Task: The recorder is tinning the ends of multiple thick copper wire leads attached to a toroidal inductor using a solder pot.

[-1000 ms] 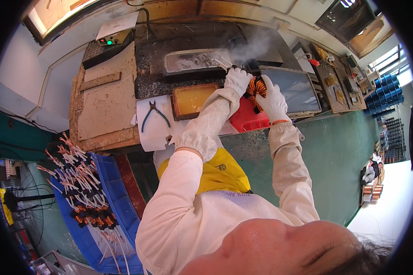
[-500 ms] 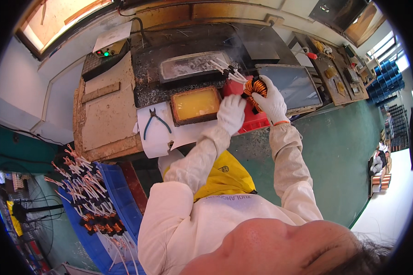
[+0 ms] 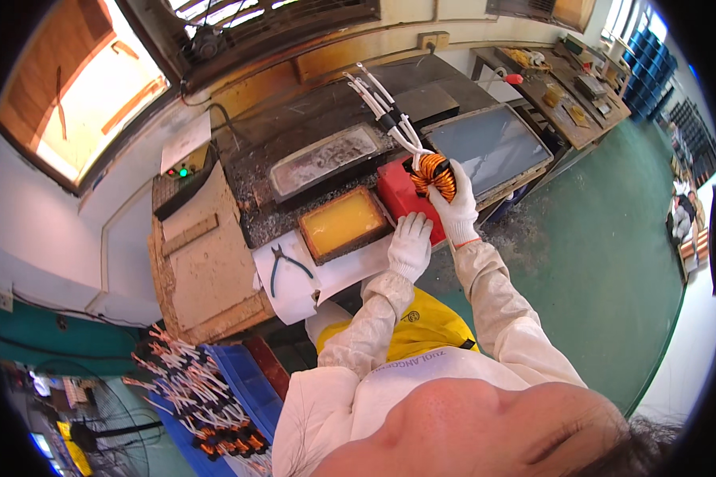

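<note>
My right hand (image 3: 458, 208), in a white knitted glove, is closed around a toroidal coil (image 3: 433, 176) wound with orange-copper wire. From the coil, white leads (image 3: 404, 137) with black sleeves rise away from me, up and to the left. The coil is at the right part of a red box (image 3: 396, 184); whether it touches the box I cannot tell. My left hand (image 3: 410, 246), gloved too, lies with fingers stretched out on the near edge of the red box, holding nothing. Left of the box sits a dark-rimmed tray of yellow, amber-like material (image 3: 338, 225).
Behind the yellow tray is a metal trough (image 3: 326, 163) with a grey crusted surface. A framed grey panel (image 3: 497, 151) lies at right. Cutting pliers (image 3: 286, 264) rest on white paper. At lower left, a blue bin (image 3: 250, 374) holds several similar coils (image 3: 227, 441).
The whole view has shifted and turned. The coil's leads have swung from pointing left to pointing upward and away. My left hand has moved nearer to me along the red box, apart from the coil.
</note>
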Available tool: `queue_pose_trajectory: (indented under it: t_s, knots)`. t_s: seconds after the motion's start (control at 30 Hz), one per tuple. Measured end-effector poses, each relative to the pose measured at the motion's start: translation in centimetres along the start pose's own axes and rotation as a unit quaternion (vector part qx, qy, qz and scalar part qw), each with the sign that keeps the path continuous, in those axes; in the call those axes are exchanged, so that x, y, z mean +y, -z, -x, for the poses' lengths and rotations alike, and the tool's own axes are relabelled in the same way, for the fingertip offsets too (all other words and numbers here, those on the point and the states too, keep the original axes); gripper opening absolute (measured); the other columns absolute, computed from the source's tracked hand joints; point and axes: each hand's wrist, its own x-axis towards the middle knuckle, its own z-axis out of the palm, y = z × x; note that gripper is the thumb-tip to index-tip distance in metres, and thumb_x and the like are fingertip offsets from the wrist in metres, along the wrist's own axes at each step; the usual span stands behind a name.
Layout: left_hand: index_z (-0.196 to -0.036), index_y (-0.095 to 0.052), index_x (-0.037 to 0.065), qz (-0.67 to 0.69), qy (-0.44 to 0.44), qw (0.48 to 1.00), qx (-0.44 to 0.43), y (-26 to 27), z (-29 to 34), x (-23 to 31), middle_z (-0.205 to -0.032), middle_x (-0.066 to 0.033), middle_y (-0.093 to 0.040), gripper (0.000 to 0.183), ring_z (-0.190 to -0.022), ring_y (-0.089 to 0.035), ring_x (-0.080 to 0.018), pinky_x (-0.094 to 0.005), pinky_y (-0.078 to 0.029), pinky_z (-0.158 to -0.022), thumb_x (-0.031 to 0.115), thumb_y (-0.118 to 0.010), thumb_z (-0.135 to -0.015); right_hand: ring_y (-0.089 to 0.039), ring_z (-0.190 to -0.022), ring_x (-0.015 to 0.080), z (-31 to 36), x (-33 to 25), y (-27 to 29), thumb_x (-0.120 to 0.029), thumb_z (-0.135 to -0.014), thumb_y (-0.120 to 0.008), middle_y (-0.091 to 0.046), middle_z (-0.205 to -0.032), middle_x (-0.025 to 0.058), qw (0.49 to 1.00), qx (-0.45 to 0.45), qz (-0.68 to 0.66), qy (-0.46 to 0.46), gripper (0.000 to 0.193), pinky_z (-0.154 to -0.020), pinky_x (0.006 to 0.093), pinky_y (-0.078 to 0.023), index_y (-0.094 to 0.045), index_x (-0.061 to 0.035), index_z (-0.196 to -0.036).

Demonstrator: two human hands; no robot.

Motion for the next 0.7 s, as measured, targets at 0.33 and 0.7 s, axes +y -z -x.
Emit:
queue_pose_trajectory:
  t_s: [0.33,0.7]
  knots:
    - [-0.119,-0.061,0.003,-0.001,0.008,1.0,-0.003,-0.4,0.3,-0.5,-0.126,-0.0158,-0.059,0.043,-0.121,-0.053,-0.0348,-0.0471,-0.04,-0.107,0.012,-0.063,-0.076,-0.062,-0.104,0.0364,1.3,0.1,-0.6,-0.013,-0.077,-0.079,-0.058,-0.115,0.0195,0.999,0.042,-0.012,-0.014,0.066,-0.089,0.0395,-0.052,-0.05,-0.007,-0.136]
    - [-0.119,-0.061,0.005,-0.005,0.024,1.0,-0.011,0.2,0.4,-0.2,-0.128,-0.0142,-0.059,0.042,-0.122,-0.054,-0.0341,-0.0455,-0.043,-0.106,0.01,-0.063,-0.078,-0.061,-0.108,0.0346,1.6,-0.1,-0.2,-0.012,-0.076,-0.08,-0.058,-0.119,0.0191,0.999,0.014,-0.029,-0.037,0.068,-0.093,0.038,-0.051,-0.049,-0.0053,-0.136]
